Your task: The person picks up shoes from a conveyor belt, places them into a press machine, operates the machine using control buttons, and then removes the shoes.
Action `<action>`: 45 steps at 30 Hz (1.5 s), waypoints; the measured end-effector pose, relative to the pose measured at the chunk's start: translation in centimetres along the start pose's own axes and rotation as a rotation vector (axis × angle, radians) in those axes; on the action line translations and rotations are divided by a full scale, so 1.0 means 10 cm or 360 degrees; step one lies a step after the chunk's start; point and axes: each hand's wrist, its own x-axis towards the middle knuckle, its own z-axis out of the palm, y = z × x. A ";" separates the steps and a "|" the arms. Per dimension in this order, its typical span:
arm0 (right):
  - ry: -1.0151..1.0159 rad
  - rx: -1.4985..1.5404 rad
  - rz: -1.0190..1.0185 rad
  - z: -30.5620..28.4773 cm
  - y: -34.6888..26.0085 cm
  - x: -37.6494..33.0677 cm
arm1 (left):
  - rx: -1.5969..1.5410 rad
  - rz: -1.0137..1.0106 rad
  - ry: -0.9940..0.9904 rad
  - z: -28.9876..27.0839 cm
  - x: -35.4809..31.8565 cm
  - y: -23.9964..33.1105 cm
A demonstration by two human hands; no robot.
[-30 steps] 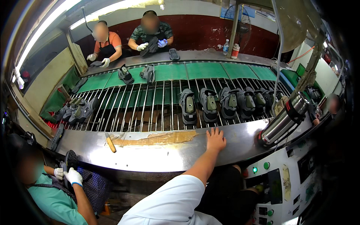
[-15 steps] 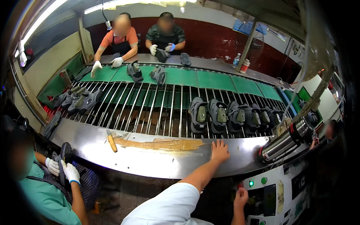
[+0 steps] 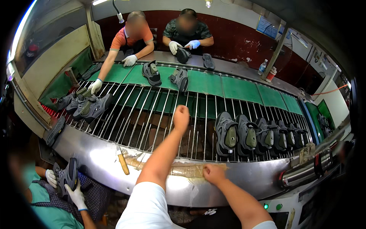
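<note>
My left hand (image 3: 181, 116) is held out over the metal rods of the rack (image 3: 206, 133), its fingers curled into a loose fist with no object showing in it. Closer in, my right hand (image 3: 214, 174) is at the steel ledge (image 3: 251, 179), closed against the right end of a strip of brown tape (image 3: 187, 170). Whatever its curled fingers hold, if anything, is hidden. Right of my hands, several grey shoes (image 3: 226, 133) with olive tongues stand in a row on the rods. A knife with a yellow handle (image 3: 123, 164) lies on the ledge, left of my arms.
Across the rack, two gloved co-workers handle shoes; one reaches to a shoe group (image 3: 95, 107) at left. Two shoes (image 3: 151, 73) sit on the green belt (image 3: 206, 82). A seated person at near left holds a shoe (image 3: 68, 175). A steel flask (image 3: 305, 171) lies at right.
My left hand has left the ledge and gone forward over the rods. My right hand has come from the control panel to the taped ledge. The orange-shirted co-worker now reaches toward the left shoes.
</note>
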 end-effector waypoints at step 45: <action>0.0075 -0.0067 -0.0029 0.13 -0.17 0.24 | 0.2160 0.0898 0.0177 -0.72 3.26 -0.73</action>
